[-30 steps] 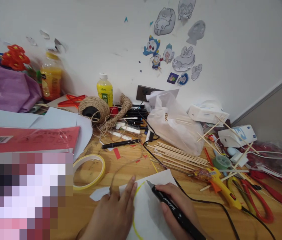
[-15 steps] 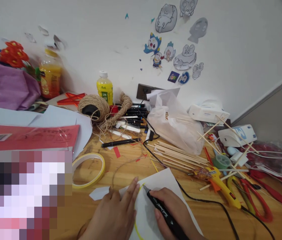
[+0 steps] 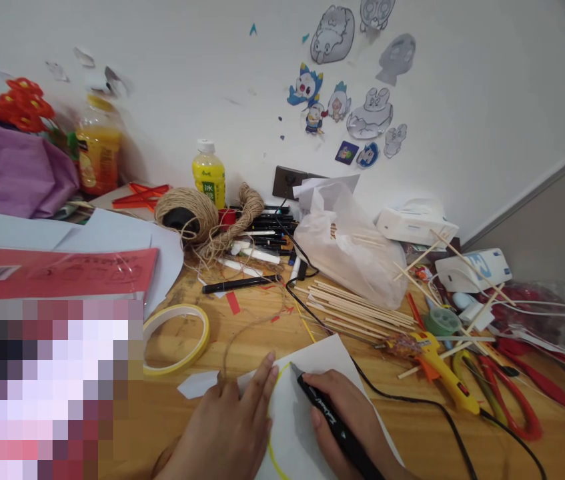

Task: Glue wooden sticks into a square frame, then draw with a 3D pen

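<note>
My right hand (image 3: 357,410) grips a black marker (image 3: 335,423), its grey tip touching the white sheet of paper (image 3: 296,420). A curved yellow line (image 3: 270,443) runs on the sheet from the marker's tip down its left side. Flat on the paper's left part lies my left hand (image 3: 225,423), fingers stretched out and holding nothing. Beside its knuckles is a small white paper scrap (image 3: 197,385). The lower edge of the sheet is out of view.
Left of my hands lies a roll of yellow tape (image 3: 205,337). To the right are a yellow glue gun (image 3: 445,373) with its black cord (image 3: 412,401) and red-handled pliers (image 3: 512,407). Wooden sticks (image 3: 357,307), twine (image 3: 195,207) and markers (image 3: 242,284) lie behind.
The marker's tip has moved slightly right and up, and the yellow line at the top has grown a little. My left hand stays on the paper.
</note>
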The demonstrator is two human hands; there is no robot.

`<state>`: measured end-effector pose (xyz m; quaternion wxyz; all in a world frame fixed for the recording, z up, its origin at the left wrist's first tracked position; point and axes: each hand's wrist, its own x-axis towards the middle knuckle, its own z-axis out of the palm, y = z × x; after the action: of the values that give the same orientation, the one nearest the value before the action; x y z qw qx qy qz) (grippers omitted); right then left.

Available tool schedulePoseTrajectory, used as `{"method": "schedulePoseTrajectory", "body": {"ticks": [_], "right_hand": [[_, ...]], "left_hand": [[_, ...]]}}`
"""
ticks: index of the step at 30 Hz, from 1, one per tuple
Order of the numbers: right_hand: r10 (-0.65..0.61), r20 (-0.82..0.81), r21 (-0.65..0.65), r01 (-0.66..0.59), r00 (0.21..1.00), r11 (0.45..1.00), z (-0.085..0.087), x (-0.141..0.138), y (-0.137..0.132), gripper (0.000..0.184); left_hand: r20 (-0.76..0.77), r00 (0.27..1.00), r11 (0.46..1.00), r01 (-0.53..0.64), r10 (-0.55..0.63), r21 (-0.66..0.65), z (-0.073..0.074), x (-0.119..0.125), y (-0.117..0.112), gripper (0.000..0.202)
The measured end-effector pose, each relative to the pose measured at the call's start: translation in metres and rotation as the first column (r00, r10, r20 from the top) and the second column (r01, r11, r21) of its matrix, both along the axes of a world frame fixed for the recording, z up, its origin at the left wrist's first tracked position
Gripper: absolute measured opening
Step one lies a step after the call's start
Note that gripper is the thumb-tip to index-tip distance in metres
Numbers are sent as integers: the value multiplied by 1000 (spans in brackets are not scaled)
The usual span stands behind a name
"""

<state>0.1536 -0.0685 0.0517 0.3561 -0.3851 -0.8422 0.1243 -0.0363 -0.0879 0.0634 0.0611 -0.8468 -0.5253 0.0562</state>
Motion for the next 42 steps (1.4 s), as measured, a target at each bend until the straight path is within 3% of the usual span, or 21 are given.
{"method": "schedulePoseTrajectory", "body": {"ticks": [3, 7, 14, 21, 27, 34, 42], "right_hand": [[23, -7, -2, -23, 1000, 1000, -2, 0, 0, 34], [-55, -18, 6, 55, 998, 998, -1, 0, 0, 30], [-73, -56, 17, 74, 996, 997, 3, 2, 3, 28], [-98, -138, -175, 73, 986, 982, -3, 15, 4, 27], [-146, -177, -256, 98, 973, 962, -2, 15, 3, 23], [-182, -228, -473, 54, 956, 880, -1, 21, 5, 24], [-221, -265, -461, 78, 938, 884, -2, 19, 5, 23]], "left_hand": [[-2, 1000, 1000, 9, -9, 15, -1, -1, -1, 47], [-4, 1000, 1000, 11, -11, 23, -1, -2, -3, 48], [-16, 1000, 999, 16, -15, 30, -4, -1, -1, 48], [-4, 1000, 1000, -5, 5, 10, -3, -1, -1, 49], [-2, 999, 999, -36, 36, -10, 4, 2, -3, 48], [22, 999, 999, -32, 33, -20, 3, 2, -2, 48], [-13, 999, 999, -33, 33, -20, 7, 3, -3, 47]]}}
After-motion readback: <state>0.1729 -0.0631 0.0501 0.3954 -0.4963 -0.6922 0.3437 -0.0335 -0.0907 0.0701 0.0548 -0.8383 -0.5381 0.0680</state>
